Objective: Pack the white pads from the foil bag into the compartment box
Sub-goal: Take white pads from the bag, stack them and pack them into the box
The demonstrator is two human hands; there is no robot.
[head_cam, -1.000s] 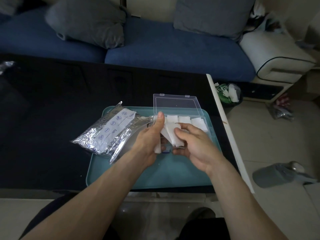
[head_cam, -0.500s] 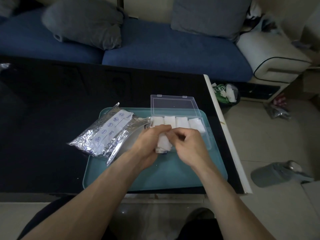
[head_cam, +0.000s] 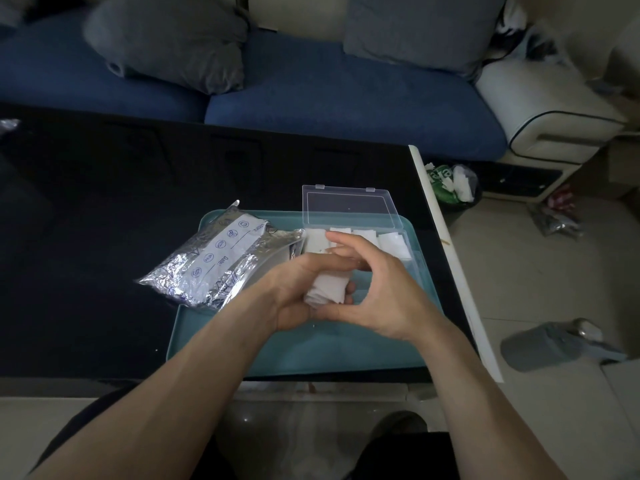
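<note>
**Both hands around a stack of pads over the tray**

The left hand (head_cam: 294, 292) grips a small stack of white pads (head_cam: 329, 289) above the teal tray (head_cam: 346, 355); its fingers are curled round the stack from the left, with the thumb lying across the top. The right hand (head_cam: 388, 292) meets it from the right: its thumb touches the stack's lower edge, and its fingers (head_cam: 346, 242) arch over the top, loosely curved and slightly spread. Whether those fingers actually press the pads cannot be told, since the hand hides the contact.

Just behind the hands, on the far right part of the tray, sits the clear box (head_cam: 398, 251). Its lid (head_cam: 349, 206) stands open, tilted back toward the sofa. White pads already fill the far row of compartments; one shows clearly at the right end (head_cam: 393, 245), and the nearer compartments are mostly hidden by the hands.

The foil bag (head_cam: 211, 268) lies to the left of the hands, half on the tray and half on the black tabletop (head_cam: 104, 220). Its white printed label faces up, and its mouth points toward the box, near the left hand.

Beyond the tabletop is a blue sofa (head_cam: 346, 105) with two grey cushions (head_cam: 166, 39). A small bin (head_cam: 453, 185) stands on the floor to the right of the tabletop, and a grey slipper (head_cam: 550, 344) lies nearer.
</note>
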